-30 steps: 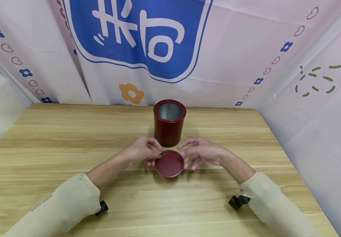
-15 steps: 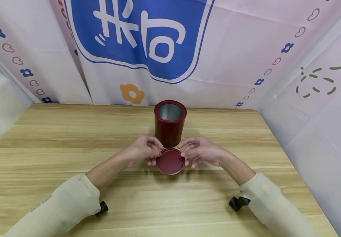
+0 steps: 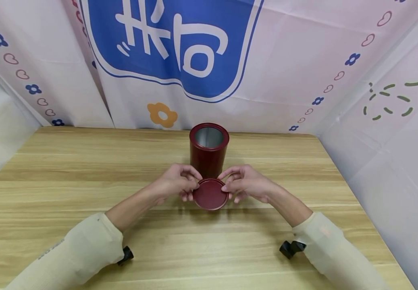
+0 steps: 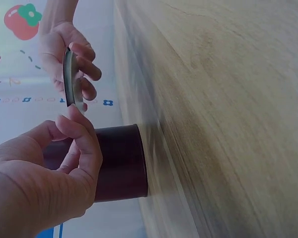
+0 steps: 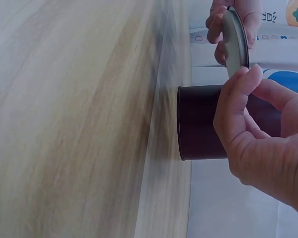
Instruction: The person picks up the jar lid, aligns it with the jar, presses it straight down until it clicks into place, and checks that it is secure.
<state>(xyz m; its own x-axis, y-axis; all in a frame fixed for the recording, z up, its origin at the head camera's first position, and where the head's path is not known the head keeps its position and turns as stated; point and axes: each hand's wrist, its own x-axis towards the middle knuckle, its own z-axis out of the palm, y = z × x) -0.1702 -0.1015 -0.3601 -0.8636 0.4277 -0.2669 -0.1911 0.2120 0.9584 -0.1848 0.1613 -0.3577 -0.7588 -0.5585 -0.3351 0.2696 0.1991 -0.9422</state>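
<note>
A round dark red lid (image 3: 211, 195) is held above the table between both hands, just in front of an open dark red can (image 3: 209, 159). My left hand (image 3: 178, 182) pinches the lid's left edge between thumb and fingers. On the opposite edge, my right hand (image 3: 246, 184) grips the lid the same way. Both wrist views show the lid (image 4: 71, 77) edge-on, its underside pale and metallic, clear of the wood. Upright on the table, the can shows a silvery inside through its uncovered top; the lid and fingers hide part of its base.
The wooden table (image 3: 85, 169) spreads around the hands. A white printed cloth (image 3: 277, 80) with a blue emblem hangs close behind the can, and another cloth (image 3: 383, 153) borders the right side. Black wrist mounts (image 3: 291, 249) stick out near the sleeves.
The lid has moved slightly away from the body, up toward the can. My right fingers, looser around its edge a second ago, now pinch it. The can stands where it was.
</note>
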